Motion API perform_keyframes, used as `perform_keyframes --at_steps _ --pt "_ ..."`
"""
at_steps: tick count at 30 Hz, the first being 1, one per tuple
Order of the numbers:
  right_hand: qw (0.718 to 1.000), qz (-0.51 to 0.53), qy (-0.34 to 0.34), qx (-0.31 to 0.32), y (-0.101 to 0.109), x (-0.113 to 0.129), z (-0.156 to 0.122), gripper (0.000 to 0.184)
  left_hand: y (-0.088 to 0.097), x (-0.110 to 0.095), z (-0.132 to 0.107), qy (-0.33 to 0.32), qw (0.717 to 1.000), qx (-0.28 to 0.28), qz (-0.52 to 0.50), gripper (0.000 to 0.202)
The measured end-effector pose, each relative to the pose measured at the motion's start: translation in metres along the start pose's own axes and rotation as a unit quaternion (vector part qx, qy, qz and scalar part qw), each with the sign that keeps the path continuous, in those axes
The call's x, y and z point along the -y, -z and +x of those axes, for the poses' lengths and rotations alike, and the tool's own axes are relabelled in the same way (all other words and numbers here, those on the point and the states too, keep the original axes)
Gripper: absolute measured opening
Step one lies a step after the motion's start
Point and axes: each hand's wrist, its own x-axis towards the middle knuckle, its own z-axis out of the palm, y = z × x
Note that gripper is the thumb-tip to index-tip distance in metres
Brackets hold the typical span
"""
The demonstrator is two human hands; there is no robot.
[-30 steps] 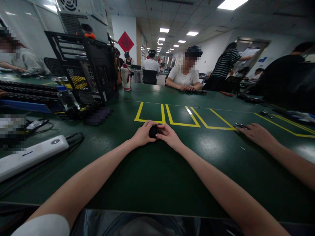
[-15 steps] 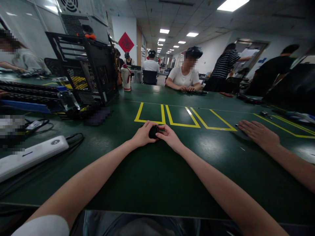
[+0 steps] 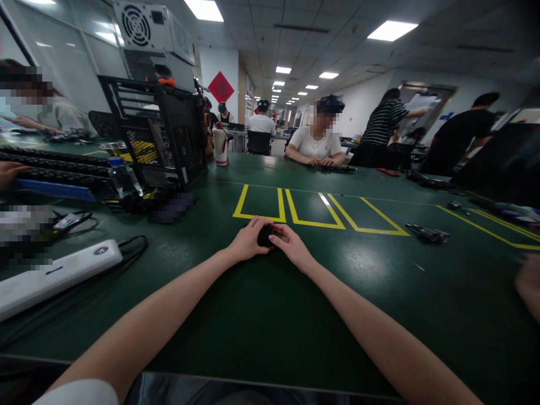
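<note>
Between my two hands is a small rounded black object (image 3: 265, 236), low over the green table (image 3: 270, 320). Its exact kind cannot be made out, as my fingers cover much of it. My left hand (image 3: 246, 242) wraps round its left side, thumb below and fingers over the top. From the right, my right hand (image 3: 292, 246) grips it with the thumb in front and the fingers behind. Just beyond both hands lie yellow tape outlines (image 3: 312, 224) on the tabletop.
Left are a white power strip (image 3: 80, 264) with a cable, a water bottle (image 3: 125, 180) and an open black computer case (image 3: 188, 140). A cup (image 3: 220, 149) stands behind. Dark metal parts (image 3: 430, 233) lie right. Another person's blurred hand (image 3: 529, 284) is at the right edge.
The other person's hand at the right has drawn back to the edge, uncovering the dark metal parts. My hands still hold the black object, the right fingers closer around it. The view has tilted up slightly.
</note>
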Motion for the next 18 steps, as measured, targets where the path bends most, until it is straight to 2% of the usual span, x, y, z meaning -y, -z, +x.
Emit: perform_keyframes --at_steps 4,18 --pt "1.000 -0.013 0.015 -0.002 0.0000 -0.0055 0.0023 0.029 -0.0003 0.0002 -0.0003 -0.003 1.000 -0.007 -0.004 0.059" --pt "1.000 0.005 -0.001 -0.005 -0.0052 -0.0054 0.0018 0.028 0.0053 0.0001 -0.0031 -0.012 0.999 -0.003 -0.029 0.056"
